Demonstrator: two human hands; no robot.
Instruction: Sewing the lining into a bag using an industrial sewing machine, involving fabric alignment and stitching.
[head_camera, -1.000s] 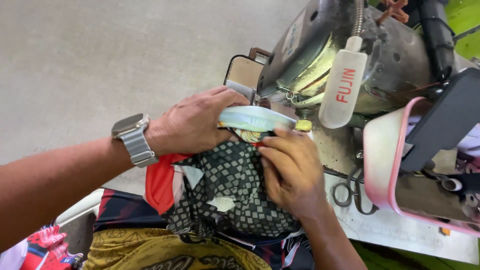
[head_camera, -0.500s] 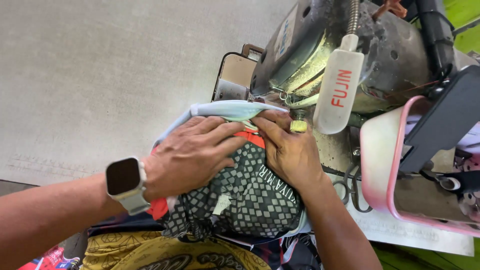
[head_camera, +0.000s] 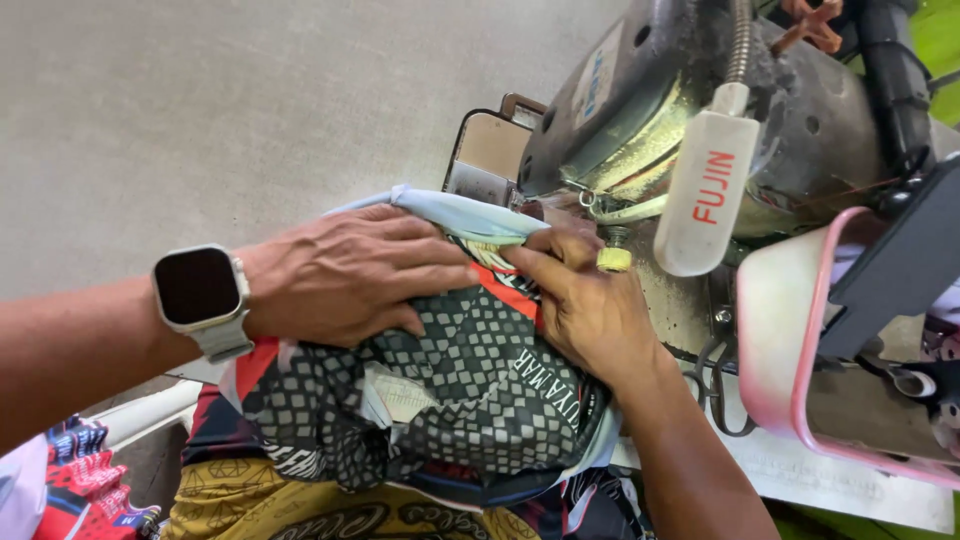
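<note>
Both hands, left hand (head_camera: 350, 275) and right hand (head_camera: 590, 305), press the patterned garment (head_camera: 450, 390) at the sewing machine (head_camera: 690, 120).

Dark square watch screen (head_camera: 196, 285); blue-white label (head_camera: 594, 82) on grey machine (head_camera: 640, 110).

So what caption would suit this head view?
Both hands, left and right, press patterned fabric at a sewing machine.
</note>
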